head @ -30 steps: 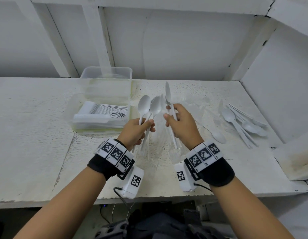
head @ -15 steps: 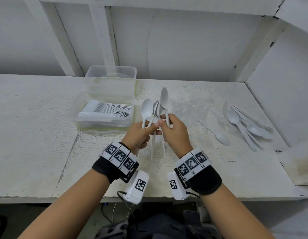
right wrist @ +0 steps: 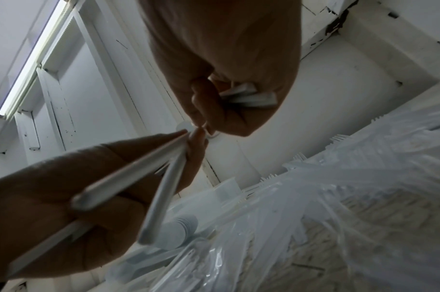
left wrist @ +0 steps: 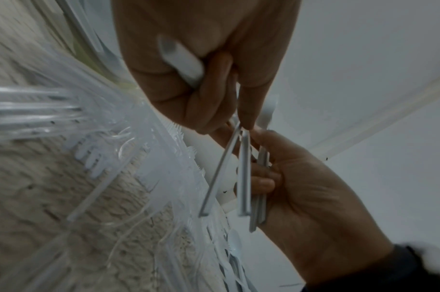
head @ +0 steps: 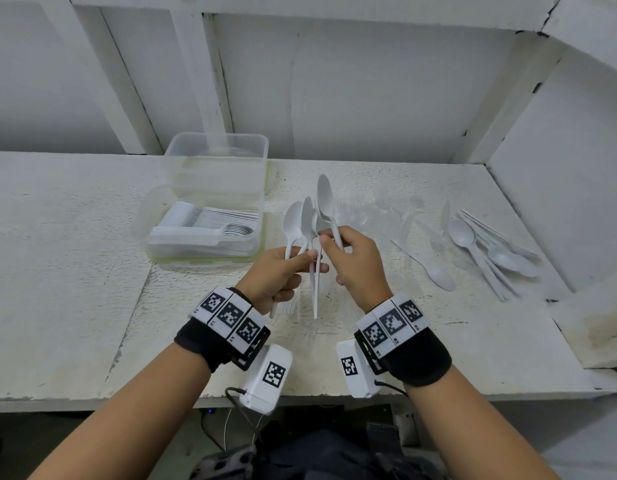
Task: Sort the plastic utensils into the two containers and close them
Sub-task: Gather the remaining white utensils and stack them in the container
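Left hand point(head: 277, 271) fingers gripping upright spoons point(head: 302, 225); right hand point(head: 357, 263) fingers pinching another spoon point(head: 326, 199) beside them, above desk point(head: 75, 254).

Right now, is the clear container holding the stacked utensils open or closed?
Open. The clear container has no lid across its top in the head view; another clear tub or lid sits behind it, which one I cannot tell.

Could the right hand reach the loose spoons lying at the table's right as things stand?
Probably yes: the loose spoons lie in the open with nothing over them, on the right hand's own side. But that hand already grips a spoon, so picking up more would be awkward.
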Motion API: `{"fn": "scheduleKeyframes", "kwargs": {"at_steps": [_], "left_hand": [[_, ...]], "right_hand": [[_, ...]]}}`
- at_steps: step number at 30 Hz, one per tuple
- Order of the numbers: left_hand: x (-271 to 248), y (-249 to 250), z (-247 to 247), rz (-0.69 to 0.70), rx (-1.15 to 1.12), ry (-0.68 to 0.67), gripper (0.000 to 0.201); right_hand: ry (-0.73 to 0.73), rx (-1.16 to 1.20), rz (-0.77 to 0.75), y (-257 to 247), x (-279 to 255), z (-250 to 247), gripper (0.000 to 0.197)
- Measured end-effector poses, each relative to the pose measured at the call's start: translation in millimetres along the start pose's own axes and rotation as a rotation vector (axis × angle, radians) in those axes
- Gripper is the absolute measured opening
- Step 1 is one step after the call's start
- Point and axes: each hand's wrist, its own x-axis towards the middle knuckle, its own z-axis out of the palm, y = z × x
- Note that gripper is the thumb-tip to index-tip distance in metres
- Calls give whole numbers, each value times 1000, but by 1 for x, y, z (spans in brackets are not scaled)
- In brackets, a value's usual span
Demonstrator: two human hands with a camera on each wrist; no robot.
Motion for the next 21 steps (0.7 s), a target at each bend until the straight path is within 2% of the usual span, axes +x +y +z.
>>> {"fn": "scheduleKeyframes", "kwargs": {"at_steps": [7,11,15,18,21], "left_hand": [[-2,-1,1,-42,-21,-49,15],[-3,-2,1,-43,-11,-71,19],[-3,-2,-2,-36,19,-118,20],[-5,0,-2,-49,32,-165,22],[-8,2,-3,-84,64,-228,23]], "right_hand": [[-53,-4,-20,2,-1,-3,11],[-5,-76,-67,5,5,-8,5],[64,-161,-141,2,17,-15,24],[-15,-124,-134,-2,22,-23,31],[-156,-114,-149,-5,22,-29,30]]}}
